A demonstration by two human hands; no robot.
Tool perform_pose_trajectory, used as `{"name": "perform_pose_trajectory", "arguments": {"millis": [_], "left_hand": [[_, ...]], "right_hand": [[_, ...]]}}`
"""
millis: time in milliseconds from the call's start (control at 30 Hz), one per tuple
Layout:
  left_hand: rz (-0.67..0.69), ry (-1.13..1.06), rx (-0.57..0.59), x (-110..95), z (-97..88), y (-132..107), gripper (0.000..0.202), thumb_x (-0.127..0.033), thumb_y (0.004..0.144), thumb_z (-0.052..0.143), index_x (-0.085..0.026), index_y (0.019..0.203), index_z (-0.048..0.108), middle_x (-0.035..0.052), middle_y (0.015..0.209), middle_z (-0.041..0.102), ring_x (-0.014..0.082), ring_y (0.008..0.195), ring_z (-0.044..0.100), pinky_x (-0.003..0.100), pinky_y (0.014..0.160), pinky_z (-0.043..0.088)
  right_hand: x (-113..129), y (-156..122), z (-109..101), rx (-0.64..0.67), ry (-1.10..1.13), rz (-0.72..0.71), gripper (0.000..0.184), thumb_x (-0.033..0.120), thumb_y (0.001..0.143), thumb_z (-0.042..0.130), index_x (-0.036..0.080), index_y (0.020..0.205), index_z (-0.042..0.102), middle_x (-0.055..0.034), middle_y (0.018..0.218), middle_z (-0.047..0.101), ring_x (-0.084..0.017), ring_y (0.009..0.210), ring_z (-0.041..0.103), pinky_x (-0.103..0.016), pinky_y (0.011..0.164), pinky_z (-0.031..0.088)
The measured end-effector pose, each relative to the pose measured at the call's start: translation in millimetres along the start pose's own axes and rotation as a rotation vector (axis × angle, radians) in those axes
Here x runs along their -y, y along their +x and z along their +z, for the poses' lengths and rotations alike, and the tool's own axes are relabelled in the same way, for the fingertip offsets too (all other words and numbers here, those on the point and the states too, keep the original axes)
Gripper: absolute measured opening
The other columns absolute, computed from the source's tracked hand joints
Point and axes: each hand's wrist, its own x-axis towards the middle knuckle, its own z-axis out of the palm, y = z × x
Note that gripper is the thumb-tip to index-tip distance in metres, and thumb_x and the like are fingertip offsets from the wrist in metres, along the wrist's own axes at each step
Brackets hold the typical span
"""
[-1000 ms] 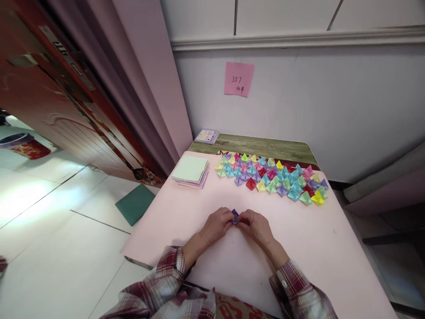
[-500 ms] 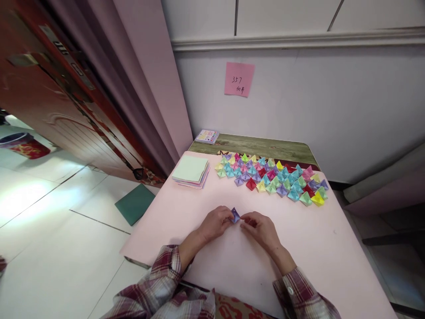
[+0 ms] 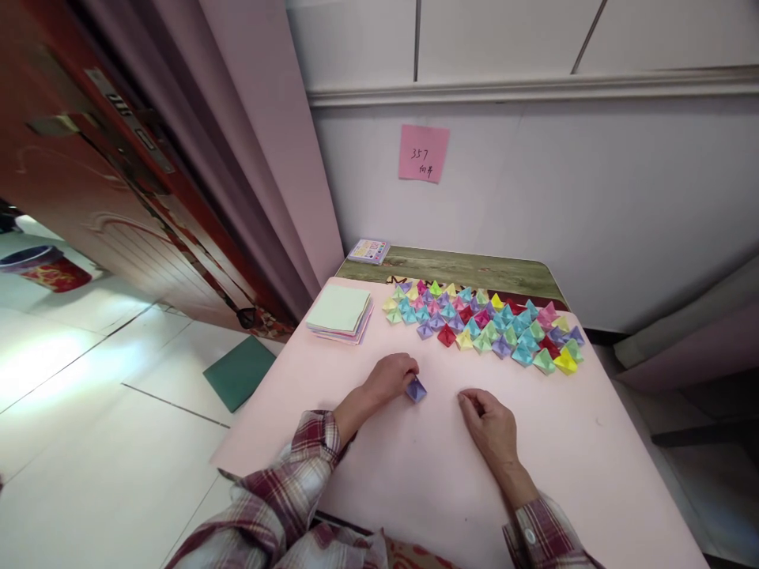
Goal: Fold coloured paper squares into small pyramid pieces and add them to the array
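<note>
The right hand (image 3: 491, 427) has come away from the purple folded paper (image 3: 417, 390) and now rests to the right of it, well apart. Half a second ago its fingers were just at the paper's right edge. They are loosely curled, with the thumb close to the forefinger, and nothing shows between them.

The left hand (image 3: 390, 376) alone now has the paper. Its fingers are closed on the far, upper corner, while the near part shows free, a small boat-like shape with a raised point. Whether its underside touches the table (image 3: 409, 482) cannot be told. With one hand withdrawn, the folding appears to have paused, and the paper seems to keep its shape unaided.

It sits near the middle of the table, on the near side of the rows of colourful folded papers (image 3: 486, 324). The stack of paper sheets (image 3: 339, 310) lies to the left, untouched.
</note>
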Motion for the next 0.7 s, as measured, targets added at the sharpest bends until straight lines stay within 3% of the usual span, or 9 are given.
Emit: {"name": "perform_pose_trajectory", "arguments": {"millis": [300, 567, 700], "left_hand": [[-0.035, 0.111, -0.132, 30, -42.9, 61, 0.023, -0.015, 0.083, 0.049, -0.02, 0.087, 0.071, 0.005, 0.092, 0.068, 0.0189, 0.091, 0.06, 0.027, 0.083, 0.043], [-0.038, 0.113, -0.132, 39, -39.3, 95, 0.019, -0.011, 0.074, 0.056, -0.021, 0.079, 0.072, 0.0026, 0.087, 0.068, 0.017, 0.085, 0.061, 0.023, 0.078, 0.044], [-0.058, 0.076, -0.227, 44, -34.8, 96, 0.025, -0.012, 0.077, 0.056, -0.023, 0.095, 0.07, 0.0029, 0.094, 0.068, 0.0181, 0.09, 0.06, 0.026, 0.083, 0.044]], "right_hand": [[2, 0, 0, 0.011, -0.019, 0.004, 0.029, 0.043, 0.088, 0.049, 0.024, 0.088, 0.07, -0.0028, 0.083, 0.071, -0.018, 0.067, 0.063, -0.027, 0.063, 0.044], [5, 3, 0, 0.021, 0.0, 0.001, 0.028, 0.042, 0.089, 0.048, 0.024, 0.088, 0.069, -0.0023, 0.078, 0.07, -0.018, 0.067, 0.063, -0.027, 0.062, 0.043], [1, 4, 3, 0.003, 0.008, -0.006, 0.028, 0.043, 0.088, 0.05, 0.024, 0.087, 0.07, -0.0016, 0.077, 0.07, -0.018, 0.065, 0.063, -0.026, 0.061, 0.044]]}}
